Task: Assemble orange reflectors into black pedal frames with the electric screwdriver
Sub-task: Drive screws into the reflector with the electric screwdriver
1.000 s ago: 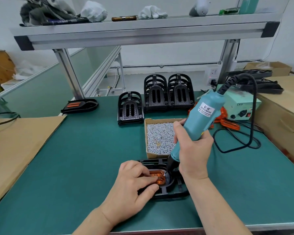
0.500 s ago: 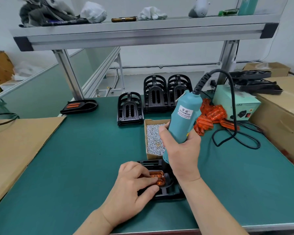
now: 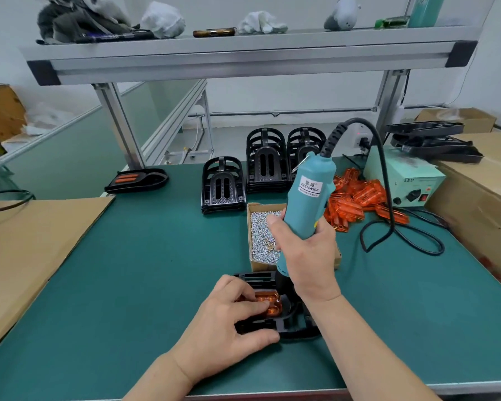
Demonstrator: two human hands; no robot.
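- Gripping the electric screwdriver (image 3: 308, 198) in the right hand (image 3: 304, 256), fingers wrapped tight round its teal body; nearly upright, nose down at the pedal frame (image 3: 275, 328).
- Clamping that frame with the left hand (image 3: 229, 322): thumb on the near edge, curled fingers pressing the orange reflector (image 3: 268, 305) seated inside.
- Lying flat on the green mat (image 3: 128, 270), just in front of the screw box (image 3: 261, 235).

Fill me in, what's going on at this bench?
A person is fixing a reflector into a frame on the mat. The left hand grips the frame, fingers on the reflector. The right hand holds the screwdriver nose down at the frame. A box of screws, spare reflectors and stacked frames sit behind.
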